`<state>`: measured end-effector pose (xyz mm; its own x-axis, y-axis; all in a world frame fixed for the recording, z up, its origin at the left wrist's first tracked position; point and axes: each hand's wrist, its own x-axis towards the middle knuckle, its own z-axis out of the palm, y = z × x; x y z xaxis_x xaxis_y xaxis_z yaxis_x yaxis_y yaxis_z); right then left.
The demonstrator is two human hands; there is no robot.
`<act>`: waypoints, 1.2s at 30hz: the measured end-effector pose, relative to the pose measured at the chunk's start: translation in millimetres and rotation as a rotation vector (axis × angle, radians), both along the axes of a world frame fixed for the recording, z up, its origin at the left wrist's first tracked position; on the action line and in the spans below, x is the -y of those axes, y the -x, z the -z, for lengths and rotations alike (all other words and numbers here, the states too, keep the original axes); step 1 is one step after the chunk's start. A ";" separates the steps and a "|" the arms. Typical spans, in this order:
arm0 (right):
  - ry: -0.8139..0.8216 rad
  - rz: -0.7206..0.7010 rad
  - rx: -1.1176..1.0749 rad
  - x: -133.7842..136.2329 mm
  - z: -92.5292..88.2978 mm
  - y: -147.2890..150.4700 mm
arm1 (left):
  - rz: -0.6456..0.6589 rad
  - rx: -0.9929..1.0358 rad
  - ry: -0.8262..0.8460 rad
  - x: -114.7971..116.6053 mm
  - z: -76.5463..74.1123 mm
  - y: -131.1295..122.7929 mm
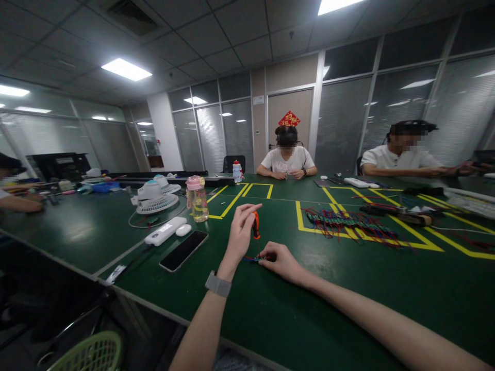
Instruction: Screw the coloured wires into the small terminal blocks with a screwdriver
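Note:
My left hand (240,232), with a grey-banded watch on its wrist, is closed around an orange and black screwdriver (256,226). The screwdriver stands nearly upright, its thin shaft pointing down at a small wired part (253,259) on the green table. My right hand (282,263) rests low on the table, thumb and fingers pinched at that part's right side. Red and blue wires stick out to its left; the rest of it is hidden by my fingers. Whether the screwdriver's tip sits in a screw is too small to tell.
To the left lie a black phone (184,251), a white power strip (166,231) and a pink-lidded bottle (197,200); white fans (157,198) stand behind. A row of wired parts (351,222) lies inside yellow tape at right. Other people sit around the table (147,304).

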<state>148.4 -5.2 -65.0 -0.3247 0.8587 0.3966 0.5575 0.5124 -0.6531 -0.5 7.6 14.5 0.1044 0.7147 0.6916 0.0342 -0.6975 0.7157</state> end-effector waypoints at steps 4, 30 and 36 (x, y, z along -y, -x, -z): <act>0.016 -0.006 -0.010 -0.4 0.5 0.2 | 0.161 0.061 0.139 4.5 1.6 3.2; -0.027 -0.017 0.007 -1.5 3.6 -0.2 | 0.007 0.024 0.080 -7.5 5.8 6.5; -0.071 -0.006 0.058 1.9 -0.5 -0.1 | 0.077 0.063 0.071 -7.6 8.4 4.8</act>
